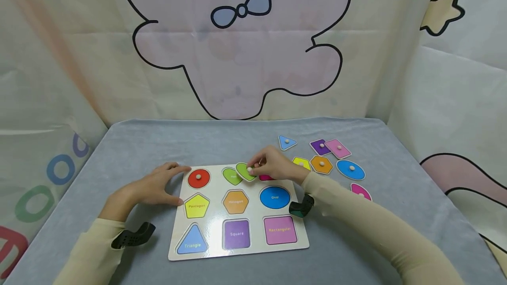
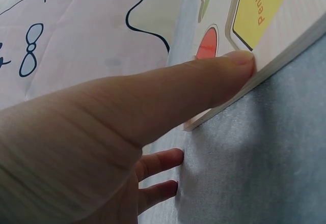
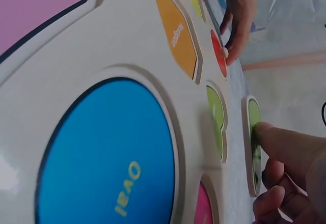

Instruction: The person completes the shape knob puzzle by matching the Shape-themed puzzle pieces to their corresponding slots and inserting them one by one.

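Note:
A white puzzle board (image 1: 215, 250) with labelled, coloured recesses lies on the table. My right hand (image 1: 273, 165) pinches a green heart puzzle piece (image 1: 242, 169) by its knob, above the board's upper edge. Just left of that piece is the green heart recess (image 1: 231, 177), partly covered. The right wrist view shows the heart piece (image 3: 253, 147) tilted and apart from the board. My left hand (image 1: 152, 186) rests at the board's left edge, thumb touching the rim beside the yellow pentagon recess (image 2: 260, 10), fingers spread. A red circle piece (image 1: 199, 178) with a knob sits in the upper-left recess.
Right of the board lie loose knobbed pieces: a blue triangle (image 1: 286, 143), a purple square (image 1: 318, 147) overlapped by a pink rectangle (image 1: 338, 149), an orange hexagon (image 1: 321, 165), a blue oval (image 1: 350, 170), a magenta piece (image 1: 360, 191) and a partly hidden yellow piece (image 1: 302, 163).

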### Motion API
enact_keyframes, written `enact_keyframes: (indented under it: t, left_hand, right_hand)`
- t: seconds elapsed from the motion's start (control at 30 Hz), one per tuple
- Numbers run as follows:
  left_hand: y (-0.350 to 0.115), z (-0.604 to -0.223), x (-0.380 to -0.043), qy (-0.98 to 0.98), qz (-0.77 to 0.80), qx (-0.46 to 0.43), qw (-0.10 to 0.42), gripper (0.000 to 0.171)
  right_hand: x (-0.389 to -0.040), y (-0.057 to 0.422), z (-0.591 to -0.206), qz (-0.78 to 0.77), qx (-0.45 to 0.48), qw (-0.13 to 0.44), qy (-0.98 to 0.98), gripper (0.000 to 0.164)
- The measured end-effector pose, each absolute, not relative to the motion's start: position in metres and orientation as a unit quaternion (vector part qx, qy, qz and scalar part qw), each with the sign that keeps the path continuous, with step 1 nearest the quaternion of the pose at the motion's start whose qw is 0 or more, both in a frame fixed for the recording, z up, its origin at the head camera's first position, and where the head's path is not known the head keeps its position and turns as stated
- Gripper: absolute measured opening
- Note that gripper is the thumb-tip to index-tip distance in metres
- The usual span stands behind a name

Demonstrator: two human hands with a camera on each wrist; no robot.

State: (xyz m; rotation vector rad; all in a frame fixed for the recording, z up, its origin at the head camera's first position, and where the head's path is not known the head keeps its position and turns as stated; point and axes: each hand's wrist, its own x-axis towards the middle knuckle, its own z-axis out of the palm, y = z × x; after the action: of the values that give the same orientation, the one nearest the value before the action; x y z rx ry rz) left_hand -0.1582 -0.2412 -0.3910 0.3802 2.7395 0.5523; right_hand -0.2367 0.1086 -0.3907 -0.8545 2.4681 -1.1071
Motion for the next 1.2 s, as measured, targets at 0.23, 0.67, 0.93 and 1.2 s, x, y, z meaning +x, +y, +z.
enact_keyframes:
  t: [0.23,0.67,0.93,1.2]
  left_hand:
    - [-0.242,-0.391,-0.158,0.958,0.193,0.133,0.163,0.092]
    - [-0.241,-0.393,-0.159,0.959,0.197,0.128,0.162,0.093]
    - [-0.241,-0.393,-0.158,0.958,0.197,0.129,0.163,0.092]
    - [-0.240,-0.392,-0.158,0.958,0.200,0.129,0.162,0.092]
  right_hand:
    - [-0.239,0.096,-0.385,-0.399,-0.246,0.169,0.867,0.017]
    - [-0.242,0.077,-0.390,-0.429,-0.211,0.216,0.851,0.017]
    - [-0.239,0.064,-0.397,-0.435,-0.197,0.227,0.849,0.013]
    - [-0.237,0.060,-0.400,-0.428,-0.202,0.211,0.855,0.009]
